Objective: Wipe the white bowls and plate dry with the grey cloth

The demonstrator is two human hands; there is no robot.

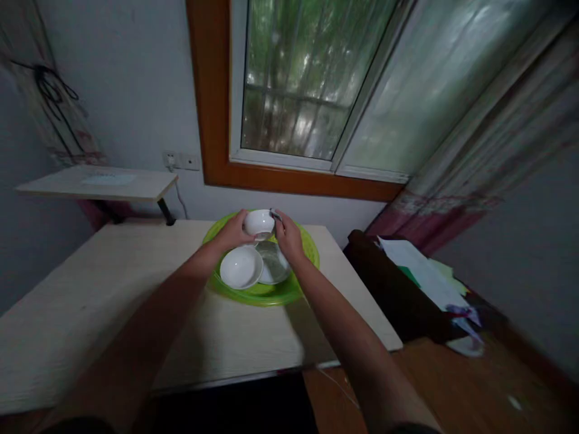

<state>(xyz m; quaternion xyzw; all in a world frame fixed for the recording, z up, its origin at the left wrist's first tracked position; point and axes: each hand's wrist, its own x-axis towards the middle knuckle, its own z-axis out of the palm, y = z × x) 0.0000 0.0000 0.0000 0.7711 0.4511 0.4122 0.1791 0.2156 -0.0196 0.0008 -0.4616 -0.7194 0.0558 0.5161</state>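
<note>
Bowl [259, 222] wants steady support from the left hand [233, 231], gripping its nine-o'clock side, while the right hand [288, 236] pinches a small dark item [274, 214] at two o'clock.

A window [312, 78] framed in brown wood [215, 90] fills the upper middle, greenery behind its glass, with a pale curtain [488, 120] at upper right. Dimly lit pale walls [131, 78] stand behind a light wooden table [122, 259]; brown floor [502, 392] shows at lower right.
</note>
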